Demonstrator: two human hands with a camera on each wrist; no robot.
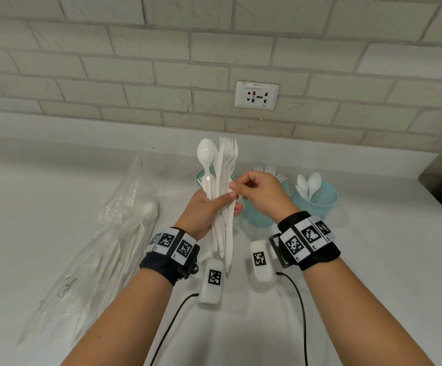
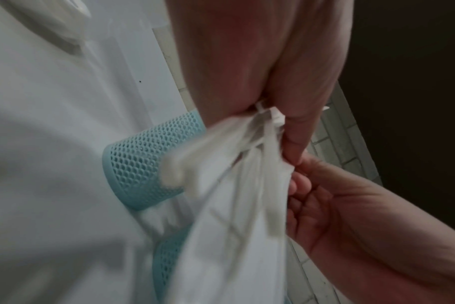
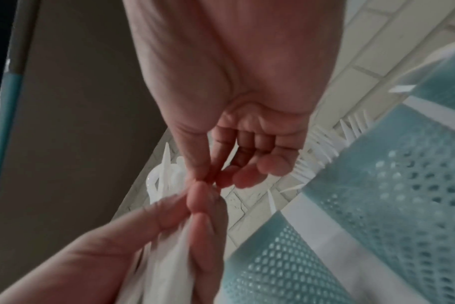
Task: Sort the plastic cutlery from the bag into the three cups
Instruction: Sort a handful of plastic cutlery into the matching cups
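While three cups (image 1: 315, 199) wait, left hand (image 1: 201, 210) grips cutlery (image 1: 224, 180); right hand (image 1: 262, 194) pinches it.

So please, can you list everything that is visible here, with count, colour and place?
cutlery bundle: several spoons and forks, white, upright in the left hand
cups: three, teal mesh, behind the hands; right one holds spoons, middle one forks
bag: one, clear, on counter at left, cutlery inside
socket: one, white, on brick wall
counter: one, white
left hand: grips the bundle
right hand: pinches a piece in the bundle
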